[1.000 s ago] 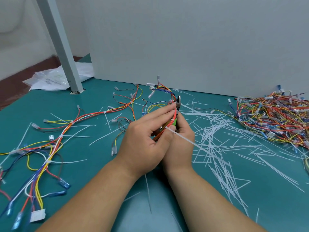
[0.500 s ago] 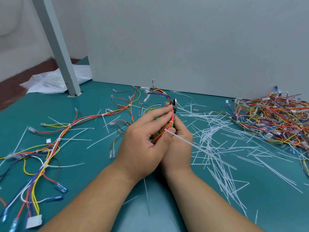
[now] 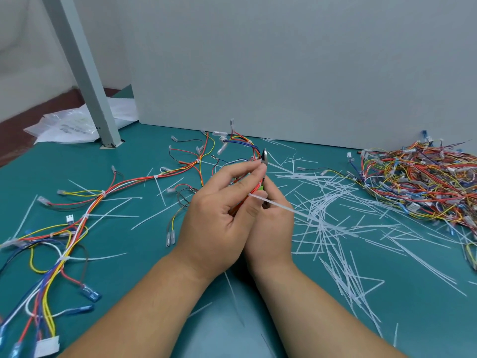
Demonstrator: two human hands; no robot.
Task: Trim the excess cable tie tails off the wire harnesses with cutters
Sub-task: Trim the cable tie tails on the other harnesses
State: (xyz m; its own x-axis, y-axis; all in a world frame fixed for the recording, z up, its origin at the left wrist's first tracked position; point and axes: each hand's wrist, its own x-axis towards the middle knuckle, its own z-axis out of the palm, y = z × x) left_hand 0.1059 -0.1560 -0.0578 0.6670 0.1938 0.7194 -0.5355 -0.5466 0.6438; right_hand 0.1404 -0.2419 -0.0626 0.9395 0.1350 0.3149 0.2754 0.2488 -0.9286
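Observation:
My left hand (image 3: 219, 223) pinches a bundle of red and orange wires of the wire harness (image 3: 108, 195), which trails left across the green table (image 3: 387, 319). A white cable tie tail (image 3: 281, 205) sticks out to the right from the bundle at my left thumb. Behind it, my right hand (image 3: 272, 228) grips the cutters (image 3: 264, 157); only the metal jaws above my fingertips and a bit of green handle show. The jaws sit above the tie, apart from its tail.
Several cut white tie tails (image 3: 335, 228) litter the table right of my hands. A big heap of harnesses (image 3: 423, 182) lies at the far right. A grey post (image 3: 85, 73) and plastic bags (image 3: 69, 125) stand at the back left, a grey wall behind.
Both hands stay together at the bundle with little shift. My left fingertips have closed up toward the cutter jaws. The tie tail is still attached.

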